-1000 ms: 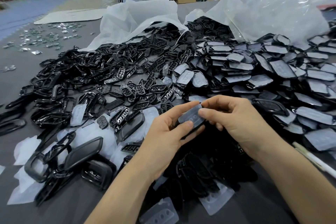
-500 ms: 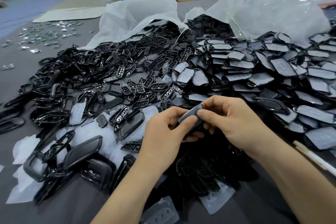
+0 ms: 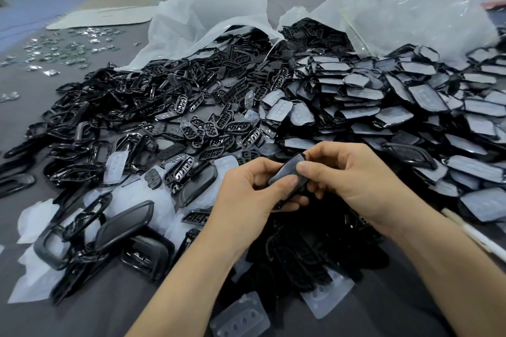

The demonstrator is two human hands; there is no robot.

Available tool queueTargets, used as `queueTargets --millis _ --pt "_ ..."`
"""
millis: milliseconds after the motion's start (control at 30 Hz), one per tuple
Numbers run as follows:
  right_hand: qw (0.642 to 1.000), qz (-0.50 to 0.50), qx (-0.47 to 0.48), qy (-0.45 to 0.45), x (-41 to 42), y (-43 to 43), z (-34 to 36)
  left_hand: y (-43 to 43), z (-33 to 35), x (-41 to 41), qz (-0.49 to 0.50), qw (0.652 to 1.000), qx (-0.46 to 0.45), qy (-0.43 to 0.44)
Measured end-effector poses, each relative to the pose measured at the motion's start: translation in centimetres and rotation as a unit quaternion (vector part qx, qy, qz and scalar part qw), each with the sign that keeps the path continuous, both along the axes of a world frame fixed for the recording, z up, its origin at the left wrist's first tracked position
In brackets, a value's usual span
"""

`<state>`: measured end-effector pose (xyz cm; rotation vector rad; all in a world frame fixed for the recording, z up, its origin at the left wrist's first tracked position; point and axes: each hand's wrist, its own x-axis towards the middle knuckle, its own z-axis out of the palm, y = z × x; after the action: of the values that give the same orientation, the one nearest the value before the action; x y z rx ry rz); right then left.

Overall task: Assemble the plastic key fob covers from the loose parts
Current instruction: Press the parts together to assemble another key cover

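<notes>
Two hands in play, both on one piece. The left hand (image 3: 246,200) cups a single dark key fob cover (image 3: 287,172) from below, thumb flat on its near end. The right hand (image 3: 356,186) pinches the far end between thumb and forefinger. Neither hand is spread; both are curled in tight around that one cover. It sits tilted in the middle foreground, held just above the desk (image 3: 82,317) and over a dark heap (image 3: 301,254) of parts.

Behind the hands are three piles, each far too many to count. The black frames (image 3: 109,107) are on the left, the button plates (image 3: 219,123) in the centre and the padded covers (image 3: 410,107), grey faces up, on the right.

At the back lie two plastic bags, one white bag (image 3: 208,19) and one clear bag (image 3: 405,8). Black parts spill from the mouths of both.

Closer in, two translucent pads lie at the near edge, the first pad (image 3: 241,317) right at the bottom and the second pad (image 3: 328,295) just beside the dark heap. Two matte shells show on the left, a long shell (image 3: 123,224) resting on the frames and a shorter shell (image 3: 198,186) near the left hand. One white stick (image 3: 471,232) lies along the right edge, close to the right forearm.

Far left, well apart from everything else, is a scatter of shiny bits (image 3: 68,49), too small to count.
</notes>
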<state>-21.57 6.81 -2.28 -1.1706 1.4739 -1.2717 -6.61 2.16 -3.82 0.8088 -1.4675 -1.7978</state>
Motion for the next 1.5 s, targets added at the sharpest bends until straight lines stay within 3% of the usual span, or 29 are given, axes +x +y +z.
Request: queueTargets --millis 233,533,767,833,967,1100,1200,1333,1500 --pt "1.0 0.0 -0.011 -0.003 -0.03 0.03 0.04 0.12 0.29 0.0 -0.002 1.0 -0.001 -0.013" --pt "0.996 -0.002 -0.043 0.084 0.28 -0.1 -0.18 0.4 0.49 -0.18 0.019 0.999 -0.037 -0.026" --pt "0.994 0.019 0.009 -0.109 -0.37 0.01 -0.13 0.33 0.54 -0.19 0.021 0.999 -0.042 -0.021" --pt "0.997 0.014 0.003 -0.076 -0.29 -0.04 -0.19 0.34 0.53 -0.21 0.021 0.999 -0.043 -0.025" --pt "0.992 -0.007 -0.019 0.124 0.17 -0.31 -0.54 0.31 0.22 -0.35 0.03 0.997 -0.056 -0.042" --pt "0.98 -0.012 -0.012 0.199 0.3 -0.42 -0.85 0.37 0.01 -0.47 0.031 0.996 -0.072 -0.054" --pt "0.983 -0.008 -0.015 0.184 0.38 -0.42 -0.74 0.29 -0.03 -0.45 0.034 0.995 -0.073 -0.055" --pt "0.997 0.022 -0.017 0.076 0.1 -0.14 -0.25 0.23 0.01 -0.36 0.033 0.996 -0.064 -0.045" --pt "0.995 0.025 -0.013 0.098 0.04 -0.12 -0.25 0.35 -0.1 -0.35 0.024 0.994 -0.088 -0.057"
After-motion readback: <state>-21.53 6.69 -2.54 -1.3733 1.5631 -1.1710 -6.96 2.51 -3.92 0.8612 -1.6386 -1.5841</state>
